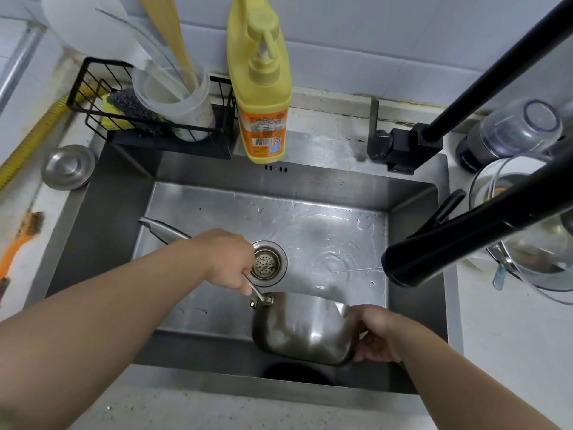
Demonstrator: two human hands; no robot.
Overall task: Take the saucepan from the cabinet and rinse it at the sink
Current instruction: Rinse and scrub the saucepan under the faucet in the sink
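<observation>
Both my hands are on the saucepan [305, 328], which hangs tipped over the stainless sink [217, 212] at about 5 o'clock of the basin, its rounded outer wall facing up at me and its mouth turned away. My left hand [228, 262] is closed in a fist round the pan's long steel handle, just beside the drain strainer [266, 263]; the handle's far end sticks out past my wrist toward 10 o'clock. My right hand [373, 335] cups the pan's right side — fingers curled round the rim, thumb on the wall, partly closed on it. Whether the pan touches the sink floor, I cannot tell.

Water lies in a thin rippled sheet over the basin floor, spreading from the 3 o'clock side toward the drain. A black faucet [440, 246] reaches in from 3 o'clock, its spout end above the right of the basin.

At 12 o'clock on the back ledge stands a yellow pump bottle of dish soap [262, 97] with an orange label. At 11 o'clock — a black wire caddy [93, 97] with a scouring sponge [130, 110] and a clear plastic cup [183, 97] that holds utensils. A round steel sink stopper [68, 166] lies on the counter at 9 o'clock, with an orange-handled wire brush [18, 243] nearer me. Clear glass bowls [527, 225] stack on the counter at 3 o'clock.
</observation>
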